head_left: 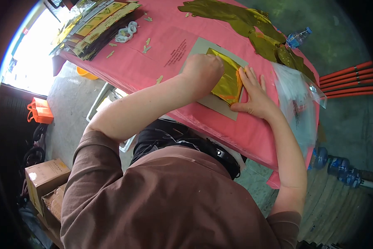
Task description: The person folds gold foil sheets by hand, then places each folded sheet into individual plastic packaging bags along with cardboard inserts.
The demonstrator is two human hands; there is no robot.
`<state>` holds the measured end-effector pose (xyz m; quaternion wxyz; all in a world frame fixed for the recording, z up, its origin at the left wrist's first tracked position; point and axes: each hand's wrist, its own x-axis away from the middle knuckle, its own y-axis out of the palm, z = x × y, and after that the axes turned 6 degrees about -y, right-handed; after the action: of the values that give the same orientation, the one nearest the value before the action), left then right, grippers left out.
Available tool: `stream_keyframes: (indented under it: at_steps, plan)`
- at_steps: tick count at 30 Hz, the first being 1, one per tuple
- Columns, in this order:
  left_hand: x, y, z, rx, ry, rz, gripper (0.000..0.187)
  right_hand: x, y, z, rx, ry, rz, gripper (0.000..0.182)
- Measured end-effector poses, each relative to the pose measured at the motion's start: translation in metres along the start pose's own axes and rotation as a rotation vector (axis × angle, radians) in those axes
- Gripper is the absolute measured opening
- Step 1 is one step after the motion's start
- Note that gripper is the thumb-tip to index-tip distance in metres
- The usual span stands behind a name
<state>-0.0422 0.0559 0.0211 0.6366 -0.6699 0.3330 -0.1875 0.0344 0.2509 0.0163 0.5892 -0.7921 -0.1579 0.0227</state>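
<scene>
On the pink-covered table lies a grey board with a shiny gold foil sheet on top of it. My left hand is closed in a fist over the foil's left part; whatever its curled fingers hold, if anything, is hidden. Along the right edge of the foil my right hand lies flat, fingers spread, with its thumb near the lower corner. Small print shows on the pink surface left of the board.
A stack of printed gold-and-dark packets sits at the far left beside white string. Loose gold foil spreads along the back edge. Clear plastic sheets hang at right. Cardboard boxes stand on the floor.
</scene>
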Motion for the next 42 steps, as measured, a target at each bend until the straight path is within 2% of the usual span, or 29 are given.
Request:
stream_keyframes:
  at_steps: [11, 13, 19, 23, 25, 26, 28, 29, 31, 34, 37, 40, 42]
  plan:
    - [-0.001, -0.004, -0.004, 0.005, 0.031, -0.019, 0.022, -0.037, 0.010, -0.030, -0.008, 0.003, 0.072, 0.109]
    - [0.000, -0.004, -0.005, 0.009, 0.058, 0.044, 0.027, -0.047, 0.012, -0.034, 0.027, 0.001, 0.052, 0.118]
    - [-0.004, 0.011, -0.009, 0.046, 0.013, 0.077, 0.026, -0.070, 0.014, -0.041, 0.061, -0.030, 0.022, 0.120]
    - [-0.003, 0.013, -0.017, 0.032, 0.052, 0.058, 0.024, -0.068, 0.016, -0.043, 0.015, -0.014, 0.061, 0.120]
    - [0.000, 0.017, -0.023, 0.102, 0.090, 0.107, 0.021, -0.060, 0.017, -0.033, -0.175, -0.105, 0.189, 0.095]
    - [0.002, 0.017, -0.028, 0.097, 0.091, 0.108, 0.021, -0.058, 0.013, -0.027, -0.176, -0.106, 0.195, 0.095]
    - [0.007, 0.016, -0.038, 0.206, 0.188, 0.089, 0.016, -0.053, 0.008, -0.013, -0.625, -0.171, 0.274, 0.067]
    - [0.008, 0.017, -0.042, 0.204, 0.195, 0.087, 0.016, -0.050, 0.008, -0.007, -0.629, -0.167, 0.280, 0.067]
    - [0.008, 0.018, -0.048, 0.321, 0.351, 0.149, 0.013, -0.044, 0.012, 0.002, -0.339, -0.177, 0.471, 0.048]
    - [0.007, 0.015, -0.050, 0.370, 0.454, 0.111, 0.013, -0.034, 0.020, 0.004, -0.169, -0.174, 0.424, 0.046]
    - [0.010, 0.016, -0.053, 0.432, 0.442, 0.164, 0.019, -0.024, 0.024, 0.001, -0.026, -0.174, 0.430, 0.046]
    - [0.019, 0.007, -0.051, 0.587, 0.331, 0.068, 0.027, -0.017, 0.022, -0.001, -0.072, -0.167, 0.439, 0.047]
    - [0.021, 0.002, -0.049, 0.547, 0.308, 0.069, 0.032, -0.018, 0.021, 0.001, -0.111, -0.162, 0.453, 0.047]
